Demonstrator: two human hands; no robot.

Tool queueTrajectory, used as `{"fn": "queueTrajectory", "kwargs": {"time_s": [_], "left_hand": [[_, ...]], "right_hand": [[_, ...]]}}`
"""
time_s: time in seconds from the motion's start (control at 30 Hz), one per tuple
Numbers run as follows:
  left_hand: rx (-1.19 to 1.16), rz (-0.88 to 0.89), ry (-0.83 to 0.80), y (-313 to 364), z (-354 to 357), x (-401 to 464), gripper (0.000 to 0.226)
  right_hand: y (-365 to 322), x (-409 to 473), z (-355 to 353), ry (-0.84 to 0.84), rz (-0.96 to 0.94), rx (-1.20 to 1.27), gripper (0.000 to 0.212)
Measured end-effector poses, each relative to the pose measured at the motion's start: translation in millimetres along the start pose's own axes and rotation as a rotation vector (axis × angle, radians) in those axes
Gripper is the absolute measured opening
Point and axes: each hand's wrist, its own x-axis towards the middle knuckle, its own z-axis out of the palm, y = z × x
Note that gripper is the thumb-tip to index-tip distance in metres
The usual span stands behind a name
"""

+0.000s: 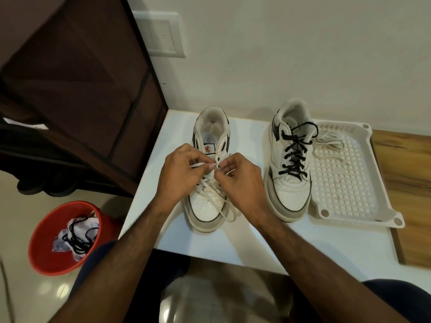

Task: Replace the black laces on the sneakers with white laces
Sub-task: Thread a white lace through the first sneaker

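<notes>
1. White lace (211, 183) half threaded on left sneaker (210, 173), mid worktop (256, 238). I judge it limp, light, slippery; best pinched at the stiff tip.
2. Left hand (179, 173) fingers curled, pinching a lace end; right hand (240, 177) pinches the other strand.
3. Right sneaker (289, 164) has black lace (294, 155); smooth leather, rubbery sole.
</notes>
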Motion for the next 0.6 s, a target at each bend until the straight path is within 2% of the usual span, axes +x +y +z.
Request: {"fn": "queueTrajectory", "kwargs": {"time_s": [0.37,0.6], "left_hand": [[0.06,0.044,-0.031,-1.2,-3.1,-0.4,0.013],[0.046,0.078,0.044,0.7,3.0,-3.4,0.019]], "right_hand": [[2.5,1.9,0.9,-0.006,-0.014,-0.02,0.015],[4.1,4.0,-2.6,-0.045,0.014,0.012,0.017]]}}
